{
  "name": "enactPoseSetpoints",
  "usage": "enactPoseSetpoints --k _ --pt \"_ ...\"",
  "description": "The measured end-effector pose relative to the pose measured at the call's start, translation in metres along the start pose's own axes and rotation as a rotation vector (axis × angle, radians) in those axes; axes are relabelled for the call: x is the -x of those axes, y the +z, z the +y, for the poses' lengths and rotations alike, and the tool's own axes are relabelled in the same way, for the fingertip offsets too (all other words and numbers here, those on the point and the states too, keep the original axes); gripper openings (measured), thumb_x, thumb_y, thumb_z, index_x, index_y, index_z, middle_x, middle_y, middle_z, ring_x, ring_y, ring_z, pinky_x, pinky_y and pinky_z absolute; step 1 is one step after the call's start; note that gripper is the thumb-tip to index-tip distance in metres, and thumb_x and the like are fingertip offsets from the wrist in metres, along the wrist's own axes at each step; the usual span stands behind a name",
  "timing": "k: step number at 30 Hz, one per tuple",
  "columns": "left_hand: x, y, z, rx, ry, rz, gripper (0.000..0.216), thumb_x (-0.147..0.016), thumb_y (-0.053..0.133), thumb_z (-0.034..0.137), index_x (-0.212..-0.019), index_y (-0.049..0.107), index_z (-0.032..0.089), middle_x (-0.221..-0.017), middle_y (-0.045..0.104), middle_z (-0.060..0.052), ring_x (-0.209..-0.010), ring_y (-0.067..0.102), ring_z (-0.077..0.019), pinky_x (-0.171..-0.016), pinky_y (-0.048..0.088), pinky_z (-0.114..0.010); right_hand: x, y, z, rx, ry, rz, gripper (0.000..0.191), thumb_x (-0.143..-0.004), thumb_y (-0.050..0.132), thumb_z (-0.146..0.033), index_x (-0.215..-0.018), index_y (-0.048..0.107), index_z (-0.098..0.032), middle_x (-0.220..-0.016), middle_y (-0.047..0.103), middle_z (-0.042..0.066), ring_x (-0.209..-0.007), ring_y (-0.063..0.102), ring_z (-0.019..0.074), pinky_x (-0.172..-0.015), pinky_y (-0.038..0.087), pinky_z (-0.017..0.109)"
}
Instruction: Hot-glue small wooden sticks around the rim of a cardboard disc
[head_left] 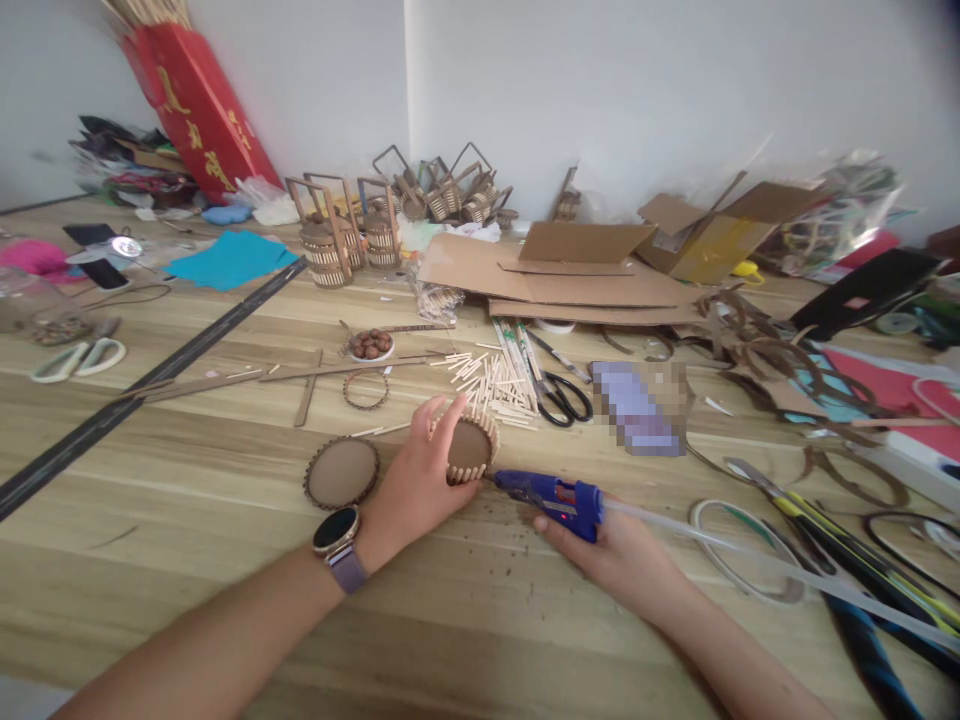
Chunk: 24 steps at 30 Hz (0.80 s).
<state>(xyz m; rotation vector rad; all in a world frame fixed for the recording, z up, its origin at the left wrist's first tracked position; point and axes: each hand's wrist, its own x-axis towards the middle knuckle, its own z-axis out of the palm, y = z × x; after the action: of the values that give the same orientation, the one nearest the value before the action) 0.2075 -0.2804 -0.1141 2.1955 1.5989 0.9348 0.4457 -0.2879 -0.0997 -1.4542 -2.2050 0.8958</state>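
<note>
My left hand (pixel 416 480), with a watch on its wrist, grips a round cardboard base (pixel 470 445) between thumb and fingers. Short pale sticks stand around the rim of this base. In my right hand (pixel 630 560) is a blue hot glue gun (pixel 551 498), its nozzle at the near right edge of the base and a long clear glue stick (pixel 720 555) trailing from its back. A second cardboard disc (pixel 342 472) with a dark notched rim lies left of my left hand. Beyond the base spreads a loose pile of short wooden sticks (pixel 499 385).
Black-handled scissors (pixel 565 400) lie right of the sticks, near a blurred-out patch. A small dish of brown beads (pixel 373 345) and a notched ring (pixel 366 390) sit farther back. Small baskets (pixel 326 255) and cardboard sheets (pixel 555 280) line the back; cutters and brown strips crowd the right.
</note>
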Motion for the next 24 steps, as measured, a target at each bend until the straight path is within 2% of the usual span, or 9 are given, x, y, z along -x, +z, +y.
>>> enactPoseSetpoints --k 5,20,24 --pt "-0.0002 0.0011 -0.0014 -0.003 0.013 0.006 0.091 -0.075 0.071 0.020 -0.147 0.014 0.023 -0.146 0.027 -0.017 -0.140 0.028 -0.0325 -0.113 0.031 -0.051 -0.0003 0.0003 0.0001 -0.010 -0.017 0.008 0.042 -0.086 0.053 -0.046 -0.118 0.067 -0.023 -0.119 0.071 0.008 -0.110 0.064 0.0305 -0.096 0.050 0.044" --pt "0.0004 0.0008 -0.0015 -0.018 0.014 0.003 0.091 -0.076 0.071 0.020 -0.146 0.014 0.022 -0.145 0.027 -0.018 -0.139 0.028 -0.0331 -0.113 0.032 -0.052 0.0000 0.0004 -0.0032 0.014 0.006 0.013 0.041 -0.086 0.051 -0.046 -0.115 0.068 -0.022 -0.115 0.072 0.007 -0.107 0.066 0.0280 -0.093 0.052 0.038" --pt "-0.0002 0.0012 -0.0020 -0.017 0.021 0.004 0.092 -0.075 0.071 0.020 -0.146 0.014 0.023 -0.145 0.028 -0.017 -0.139 0.029 -0.0333 -0.113 0.032 -0.052 0.0000 0.0006 -0.0040 0.019 0.014 0.013 0.044 -0.086 0.050 -0.047 -0.115 0.068 -0.019 -0.115 0.072 0.009 -0.106 0.067 0.0291 -0.093 0.053 0.040"
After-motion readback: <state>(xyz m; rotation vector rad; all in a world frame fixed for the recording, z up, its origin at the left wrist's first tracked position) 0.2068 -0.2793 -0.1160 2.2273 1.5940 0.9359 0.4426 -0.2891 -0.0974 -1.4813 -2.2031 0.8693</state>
